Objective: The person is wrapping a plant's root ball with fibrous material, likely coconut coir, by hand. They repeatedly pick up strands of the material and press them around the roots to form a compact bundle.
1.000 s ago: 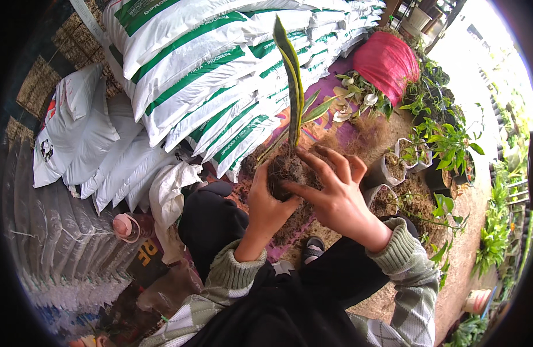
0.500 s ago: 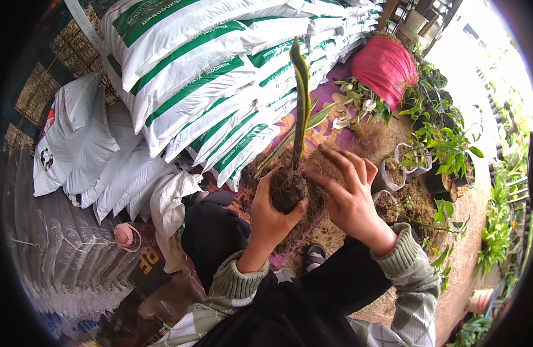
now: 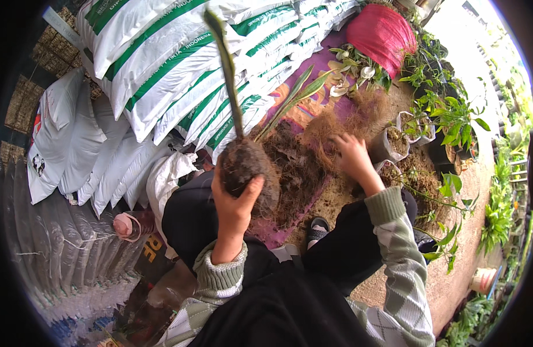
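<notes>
My left hand (image 3: 234,211) is wrapped round the dark root ball (image 3: 241,165) of a potted-type plant, a snake plant with one long upright leaf (image 3: 227,69). The bare root ball is raised above the ground, its leaf pointing up and slightly left. To the right, my right hand (image 3: 356,157) has its fingers bent into a clump of loose brown fibre (image 3: 322,139). Between my hands lies a heap of dark soil and roots (image 3: 292,159). A second plant with narrow yellow-edged leaves (image 3: 295,98) leans out of that heap.
White and green filled sacks (image 3: 162,63) are stacked at the far left. A purple mat (image 3: 318,75) lies under the soil heap. A red sack (image 3: 382,34) stands at the back. Potted leafy plants (image 3: 451,127) line the right. A pink-lidded container (image 3: 126,225) sits left.
My left hand has moved left with the snake plant, turning its root ball upward. My right hand has left the roots and moved right to the brown fibre.
</notes>
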### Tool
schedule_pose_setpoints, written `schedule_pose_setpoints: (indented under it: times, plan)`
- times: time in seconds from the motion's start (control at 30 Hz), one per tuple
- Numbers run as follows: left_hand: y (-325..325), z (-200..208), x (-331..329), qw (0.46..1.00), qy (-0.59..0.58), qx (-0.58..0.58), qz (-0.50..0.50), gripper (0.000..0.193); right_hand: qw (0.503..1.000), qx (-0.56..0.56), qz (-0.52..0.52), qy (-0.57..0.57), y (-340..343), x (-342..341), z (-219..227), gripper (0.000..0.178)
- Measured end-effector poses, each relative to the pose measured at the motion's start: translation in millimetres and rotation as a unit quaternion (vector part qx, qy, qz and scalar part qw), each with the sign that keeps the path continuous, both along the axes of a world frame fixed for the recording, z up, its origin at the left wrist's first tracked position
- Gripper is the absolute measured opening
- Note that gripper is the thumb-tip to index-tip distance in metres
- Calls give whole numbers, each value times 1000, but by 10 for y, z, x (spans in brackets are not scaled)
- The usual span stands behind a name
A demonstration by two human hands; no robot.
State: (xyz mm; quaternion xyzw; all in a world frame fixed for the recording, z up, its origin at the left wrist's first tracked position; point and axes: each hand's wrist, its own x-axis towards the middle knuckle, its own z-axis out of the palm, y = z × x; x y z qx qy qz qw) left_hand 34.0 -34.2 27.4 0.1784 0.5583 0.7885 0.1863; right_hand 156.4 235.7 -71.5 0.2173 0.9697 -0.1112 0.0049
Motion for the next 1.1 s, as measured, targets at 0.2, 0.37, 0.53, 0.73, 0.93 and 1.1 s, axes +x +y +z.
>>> schedule_pose_setpoints:
  times: [0.2, 0.37, 0.53, 0.73, 0.93, 1.1]
  plan:
    - [-170, -120, -58, 997, -58, 45, 37, 46, 962, -103, 69, -244, -154, 39, -1034, 58]
    - [-151, -136, -69, 995, -73, 36, 51, 48, 963, -77, 51, -251, -334, -132, -1613, 60]
    - [-79, -109, -46, 995, -71, 18, 64, 53, 993, -62, -28, -97, -377, -235, -2296, 61]
    - [-82, -241, -63, 994, -74, 19, 75, 60, 990, -96, -55, -87, -419, -353, -2654, 63]
    - [-136, -282, -155, 996, -53, -3, 76, 61, 995, -8, -52, -90, -335, -441, -2479, 59]
    - [-153, -281, -194, 997, -8, -17, 81, 61, 994, 22, -39, -103, -242, -563, -2431, 42]
